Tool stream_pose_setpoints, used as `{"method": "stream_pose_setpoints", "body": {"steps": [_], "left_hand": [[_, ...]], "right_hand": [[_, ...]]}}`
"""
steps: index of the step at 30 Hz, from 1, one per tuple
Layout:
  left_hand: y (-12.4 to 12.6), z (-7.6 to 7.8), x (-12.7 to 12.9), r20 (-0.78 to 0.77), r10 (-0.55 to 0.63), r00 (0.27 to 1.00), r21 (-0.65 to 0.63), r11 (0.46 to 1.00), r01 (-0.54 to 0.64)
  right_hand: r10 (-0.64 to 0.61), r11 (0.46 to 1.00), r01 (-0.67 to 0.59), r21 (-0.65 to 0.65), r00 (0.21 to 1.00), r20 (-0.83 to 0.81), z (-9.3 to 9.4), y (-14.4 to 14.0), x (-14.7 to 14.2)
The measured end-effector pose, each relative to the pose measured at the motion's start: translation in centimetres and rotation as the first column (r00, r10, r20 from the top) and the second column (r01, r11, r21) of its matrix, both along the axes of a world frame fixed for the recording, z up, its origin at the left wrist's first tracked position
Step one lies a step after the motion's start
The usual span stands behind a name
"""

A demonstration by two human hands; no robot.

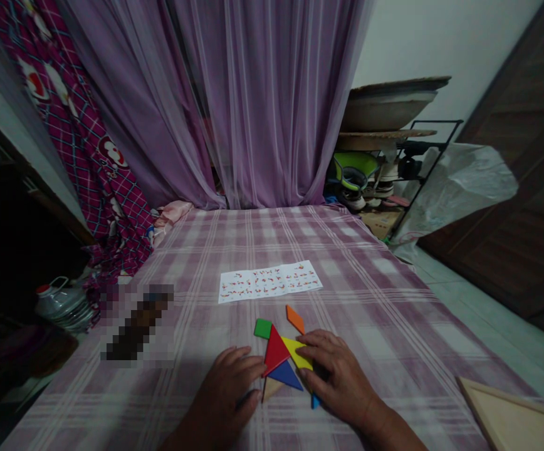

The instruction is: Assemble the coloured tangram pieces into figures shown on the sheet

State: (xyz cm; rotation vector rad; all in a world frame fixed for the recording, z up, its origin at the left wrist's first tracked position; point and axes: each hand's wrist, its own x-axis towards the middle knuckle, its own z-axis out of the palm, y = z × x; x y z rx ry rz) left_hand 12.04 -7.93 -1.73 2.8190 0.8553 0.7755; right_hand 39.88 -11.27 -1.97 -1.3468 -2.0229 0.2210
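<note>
Across the bed, covered in a purple plaid sheet, everything is placed here relative to the red triangle, the middle of a small cluster of flat coloured puzzle pieces near the bed's close edge. Far behind the triangle hangs a purple curtain; off to its far right, at the bed's corner, lies a wooden tray, probably the pieces' frame, set aside so the shapes can be arranged on the open sheet.

Just beyond the triangle lies one white sheet of patterns, facing the person, likely so it can be read while the pieces are placed.

The left hand lies left of the triangle, fingers flat and spread, its grip apart, fingertips touching the triangle's left edge as if steadying it. The right hand lies to the right, also open and clamped on nothing, fingertips pressing the yellow piece.

I count seven pieces: red, yellow, a blue triangle below the red, a pale one under that, a green square and orange piece lying apart above, and a blue sliver beneath the right hand, though dim light makes that last uncertain.
</note>
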Motion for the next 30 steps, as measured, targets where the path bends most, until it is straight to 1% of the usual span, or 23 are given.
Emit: {"method": "stream_pose_setpoints", "body": {"steps": [4,7,10,12,17,22,26,30], "left_hand": [[0.3,-0.1,0.0,0.102,0.028,0.994,-0.005,1.000,-0.027],[0.6,0.0,-0.1,0.180,0.095,0.979,-0.031,0.995,-0.091],[1.0,0.2,-0.5,0.214,0.174,0.961,-0.032,0.985,-0.171],[1.3,0.4,-0.9,0.217,0.196,0.956,-0.018,0.980,-0.196],[2.7,0.4,-2.3,0.169,0.225,0.959,0.026,0.972,-0.233],[3.9,-0.4,-3.7,0.129,0.265,0.956,0.087,0.957,-0.277],[4.3,-1.1,-4.2,0.022,0.246,0.969,0.127,0.961,-0.247],[4.4,-1.3,-4.4,-0.037,0.242,0.970,0.158,0.959,-0.233]], "right_hand": [[-0.001,1.000,0.002,-0.008,1.000,0.005,0.1,-0.1,0.1],[0.005,1.000,-0.005,-0.011,1.000,0.003,0.0,-0.1,0.3],[0.012,1.000,-0.012,-0.008,1.000,-0.003,-0.2,-0.1,0.4],[0.013,1.000,-0.013,-0.006,1.000,-0.004,-0.2,-0.1,0.4],[0.009,1.000,-0.009,0.010,1.000,-0.002,-0.3,0.0,0.6],[0.054,0.998,-0.055,0.036,0.998,0.029,-1.0,0.3,1.4],[0.083,0.994,-0.087,0.068,0.994,0.067,-2.1,0.5,2.1],[0.104,0.993,-0.110,0.038,0.985,0.136,-3.1,0.4,2.7]]}}
